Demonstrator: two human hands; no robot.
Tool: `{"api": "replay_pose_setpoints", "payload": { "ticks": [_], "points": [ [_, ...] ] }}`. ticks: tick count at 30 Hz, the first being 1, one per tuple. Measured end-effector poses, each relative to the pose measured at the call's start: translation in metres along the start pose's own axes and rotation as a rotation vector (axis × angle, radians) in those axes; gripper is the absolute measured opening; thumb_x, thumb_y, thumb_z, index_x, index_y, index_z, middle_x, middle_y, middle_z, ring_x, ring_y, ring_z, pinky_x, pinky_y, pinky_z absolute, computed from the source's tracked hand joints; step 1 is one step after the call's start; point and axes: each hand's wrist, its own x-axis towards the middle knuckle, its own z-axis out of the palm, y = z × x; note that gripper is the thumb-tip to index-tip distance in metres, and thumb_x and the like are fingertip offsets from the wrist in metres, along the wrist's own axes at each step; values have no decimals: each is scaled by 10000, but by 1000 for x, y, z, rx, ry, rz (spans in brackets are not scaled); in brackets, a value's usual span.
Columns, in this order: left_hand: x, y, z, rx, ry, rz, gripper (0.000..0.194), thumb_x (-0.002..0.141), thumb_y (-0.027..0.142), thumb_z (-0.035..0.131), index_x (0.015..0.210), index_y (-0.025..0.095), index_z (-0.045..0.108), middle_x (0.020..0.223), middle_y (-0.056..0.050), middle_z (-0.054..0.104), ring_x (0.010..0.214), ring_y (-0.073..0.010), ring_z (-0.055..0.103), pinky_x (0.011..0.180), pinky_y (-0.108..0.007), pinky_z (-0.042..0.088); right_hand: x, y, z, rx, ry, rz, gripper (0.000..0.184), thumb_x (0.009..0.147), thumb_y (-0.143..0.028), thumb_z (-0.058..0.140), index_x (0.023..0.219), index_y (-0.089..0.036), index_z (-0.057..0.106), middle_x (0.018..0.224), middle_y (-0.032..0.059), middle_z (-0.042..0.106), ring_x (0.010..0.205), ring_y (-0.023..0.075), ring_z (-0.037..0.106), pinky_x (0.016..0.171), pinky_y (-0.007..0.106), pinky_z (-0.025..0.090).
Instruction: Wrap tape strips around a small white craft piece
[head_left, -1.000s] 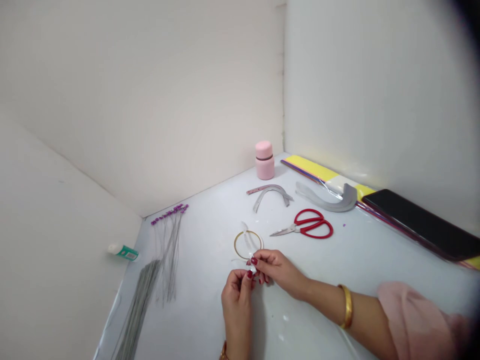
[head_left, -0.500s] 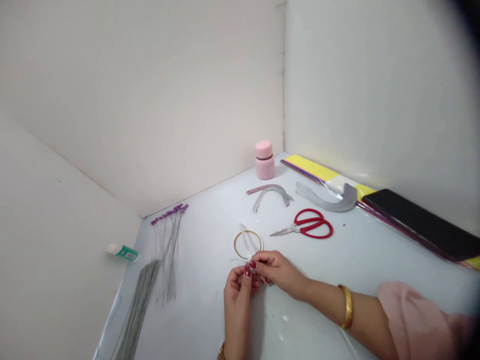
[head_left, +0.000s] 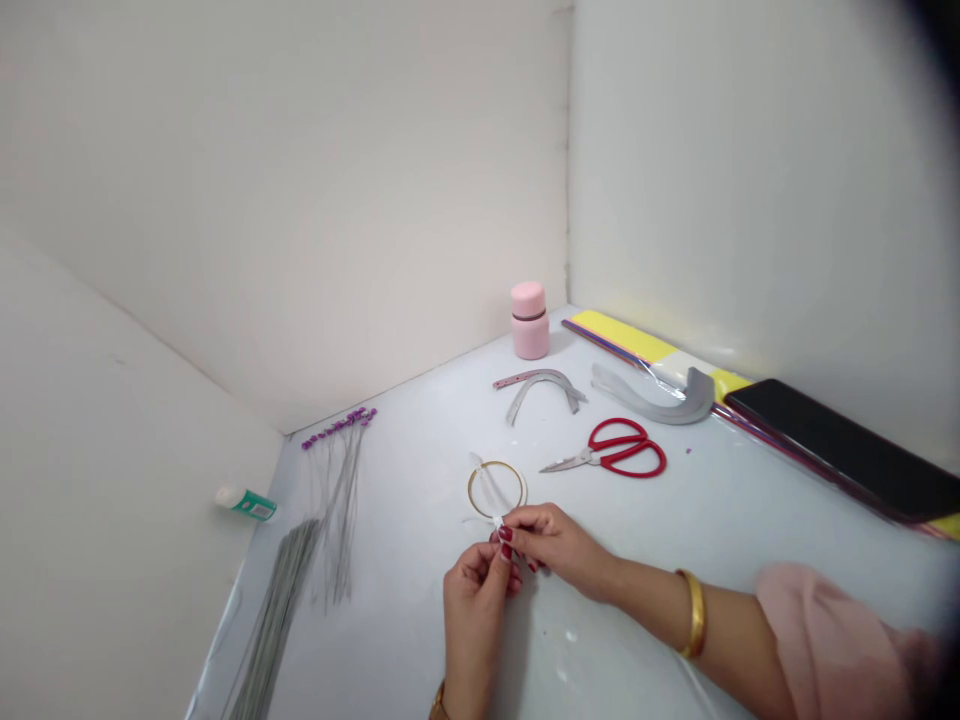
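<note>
My left hand (head_left: 478, 595) and my right hand (head_left: 551, 545) meet at the fingertips, both pinching a thin whitish translucent strip (head_left: 492, 487). The strip's free end points away from me, over a roll of narrow tape (head_left: 523, 474) with a gold-coloured inner ring that lies flat on the table. My fingers cover the strip's lower end, so what they do there is hidden. To the right of the roll rest red-handled scissors (head_left: 626, 447), blades pointing left and slightly parted.
Thin wires with purple tips (head_left: 341, 425) and a bundle of grey-green wires (head_left: 277, 610) lie left, by a green-and-white tube (head_left: 251, 503). Curved grey strips (head_left: 544, 380), a pink jar (head_left: 529, 325), a curled translucent band (head_left: 660, 405) and a black phone (head_left: 840, 445) on yellow packaging (head_left: 622, 333) stand further back.
The strip's free end has swung to the left above the tape roll. My left hand has turned slightly, its thumb tilting towards the right hand, which stays nearly in place.
</note>
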Motion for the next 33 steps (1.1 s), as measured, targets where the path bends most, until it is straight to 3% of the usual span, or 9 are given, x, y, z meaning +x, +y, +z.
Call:
{"api": "replay_pose_setpoints", "payload": {
  "ticks": [4,9,14,19,26,33],
  "points": [
    [-1,1,0,10,-31,-2,210,692,314,653,615,120,637,549,-14,607,509,-107,511,515,-203,400,0,1,0,15,20,22,320,730,-444,595,704,-126,614,519,-36,479,455,64,382,441,192,280],
    [-3,-2,0,-5,-5,-1,303,794,388,517,749,118,646,671,-57,648,565,-121,549,561,-225,428,2,-1,1,42,63,57,325,728,-461,580,710,-136,591,520,-36,509,432,60,397,439,190,297],
    [-2,-4,-2,18,110,63,173,670,297,674,738,149,616,684,-25,635,644,-136,561,613,-228,433,2,-3,1,41,104,68,318,716,-456,590,707,-138,590,494,-56,462,410,54,386,413,184,280],
    [-3,-5,-2,46,160,99,123,661,255,681,710,154,630,668,-19,636,642,-137,560,618,-228,427,2,-3,2,39,111,74,316,717,-447,592,721,-130,585,504,-54,472,408,49,390,413,182,286],
    [-6,-1,3,-26,70,126,101,702,246,648,751,159,633,732,-43,662,718,-163,590,691,-263,437,2,0,3,41,96,61,294,731,-426,591,695,-135,563,506,-54,479,415,48,395,416,178,291],
    [-4,0,4,-141,16,75,73,698,200,657,725,143,619,655,-23,631,639,-128,560,636,-237,428,2,0,3,41,83,58,306,727,-433,592,694,-131,558,516,-36,528,420,54,415,417,180,297]
  ]
}}
